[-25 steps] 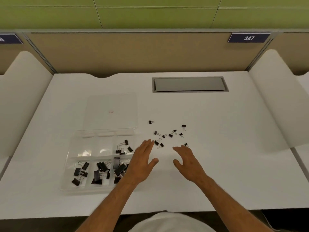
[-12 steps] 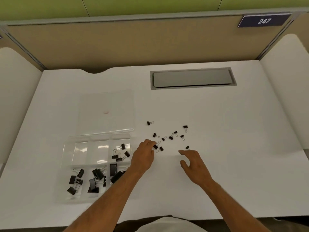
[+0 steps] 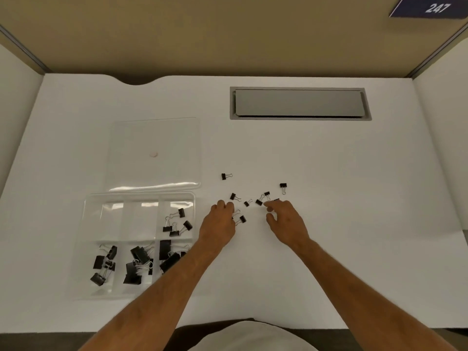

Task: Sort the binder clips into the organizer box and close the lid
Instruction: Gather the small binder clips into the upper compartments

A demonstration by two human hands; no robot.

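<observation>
A clear organizer box [image 3: 87, 224] lies at the left of the white desk, its lid [image 3: 177, 138] folded open flat behind it. Black binder clips fill three near compartments and the far right one [image 3: 177, 221]. Several small loose clips are scattered right of the box, among them one [image 3: 226, 176] farthest back and one [image 3: 283, 187] at the right. My left hand [image 3: 219, 224] curls its fingertips down on a small clip [image 3: 236, 213] whose wire handle sticks out. My right hand [image 3: 285, 221] reaches among the clips, forefinger and thumb apart, beside a clip [image 3: 258, 202].
A grey cable hatch [image 3: 300, 103] is set into the desk behind the clips. Tan partition walls close the back, white dividers stand at both sides, and a blue sign 247 [image 3: 430, 7] hangs top right. The desk's front edge runs below my forearms.
Both hands moved forward into the loose clips. The left hand's fingers went from flat to curled down over a clip. The view tilted down toward the desk.
</observation>
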